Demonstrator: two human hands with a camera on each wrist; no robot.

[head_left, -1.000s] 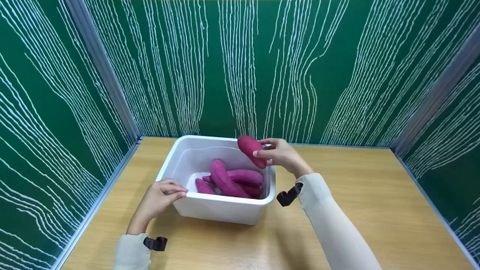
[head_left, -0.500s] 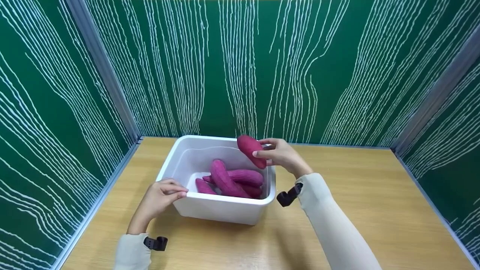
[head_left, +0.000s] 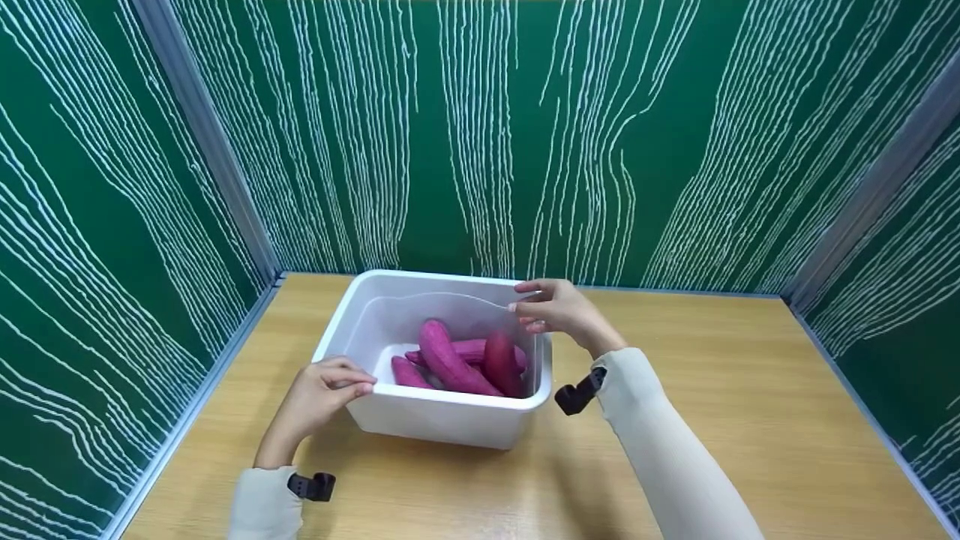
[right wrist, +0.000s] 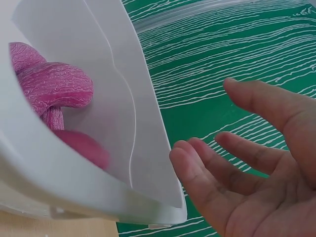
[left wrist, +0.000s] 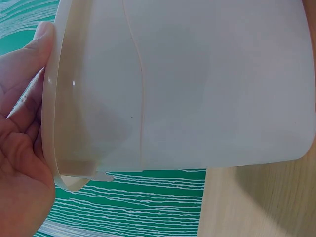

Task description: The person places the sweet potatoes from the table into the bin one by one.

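A white plastic bin [head_left: 435,416] holds several pinkish-purple sweet potatoes [head_left: 454,360], some long and curved. The darkest red sweet potato [head_left: 501,364] stands steeply at the bin's right side; in the right wrist view this red sweet potato [right wrist: 86,148] looks blurred. My left hand [head_left: 322,394] holds the bin's rim at the front left corner, thumb and fingertips right at the edge. In the left wrist view, part of the left hand [left wrist: 24,148] is hidden behind the rim. My right hand [head_left: 559,311] hovers at the right rim with spread fingers, nothing between them.
The bin stands on a wooden table [head_left: 712,420], with wood surface extending to its right and front. Green panels [head_left: 525,150] with white wavy lines enclose the table at the back and sides. Black wrist cameras [head_left: 579,390] sit at both sleeves.
The right hand has let go of the red sweet potato, which has dropped from the rim into the bin. The right fingers have spread a little. The left hand has not moved.
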